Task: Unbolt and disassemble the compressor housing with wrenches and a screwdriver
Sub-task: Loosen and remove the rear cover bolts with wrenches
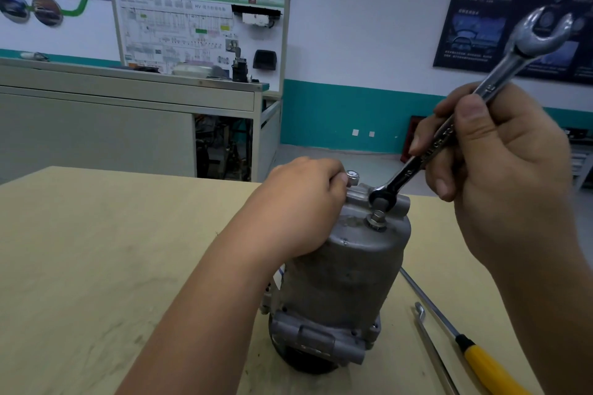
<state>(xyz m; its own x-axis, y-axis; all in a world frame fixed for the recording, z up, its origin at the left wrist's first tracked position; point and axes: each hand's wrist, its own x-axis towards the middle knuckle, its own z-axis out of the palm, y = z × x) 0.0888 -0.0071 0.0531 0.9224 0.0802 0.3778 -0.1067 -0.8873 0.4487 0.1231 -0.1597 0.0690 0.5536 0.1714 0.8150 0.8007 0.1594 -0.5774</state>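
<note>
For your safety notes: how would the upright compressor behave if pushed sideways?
Likely heavy: the compressor looks cast metal. It may tip, standing on one end; the left hand braces its top. Laid down, its rounded body could roll.

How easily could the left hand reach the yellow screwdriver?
Probably not easily. The left hand grips the compressor top, and the compressor itself stands between it and the screwdriver lying to the right.
</note>
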